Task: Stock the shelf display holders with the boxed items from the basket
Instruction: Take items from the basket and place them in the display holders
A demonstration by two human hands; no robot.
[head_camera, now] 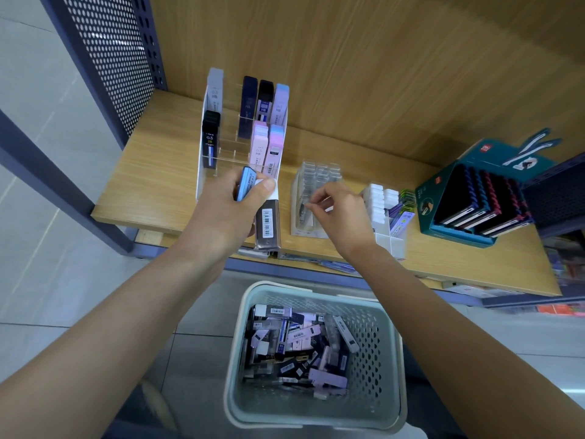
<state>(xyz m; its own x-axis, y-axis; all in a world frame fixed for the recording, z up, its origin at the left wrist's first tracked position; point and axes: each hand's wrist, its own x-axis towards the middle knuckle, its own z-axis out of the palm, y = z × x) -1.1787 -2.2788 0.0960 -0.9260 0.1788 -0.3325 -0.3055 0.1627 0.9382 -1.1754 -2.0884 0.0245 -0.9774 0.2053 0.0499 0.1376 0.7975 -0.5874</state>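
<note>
Boxes (pixel 297 340) fill the basket (pixel 370 359) below. The left hand (pixel 228 210) grips a blue box (pixel 246 183) before the shelf's (pixel 152 185) white holder (pixel 200 179). The right hand's (pixel 342 213) fingers (pixel 316 198) pinch at a clear holder (pixel 319 172); whether they hold anything, I cannot tell.

One camera, worn on the head, aimed forward and steeply down.

From where I stand, it looks over the person's own forearms at close range. The wooden shelf (pixel 152 191) spreads across the frame from 9 round to 3 o'clock, and the basket (pixel 375 343) on the floor sits directly underneath at 6 o'clock. The left hand (pixel 228 210) with its blue box (pixel 245 183) and the right hand (pixel 338 213) sit just above centre, at arm's length. The wide lens bends the edges, tilting the perforated side panel (pixel 120 58) inward at 11 o'clock.
</note>
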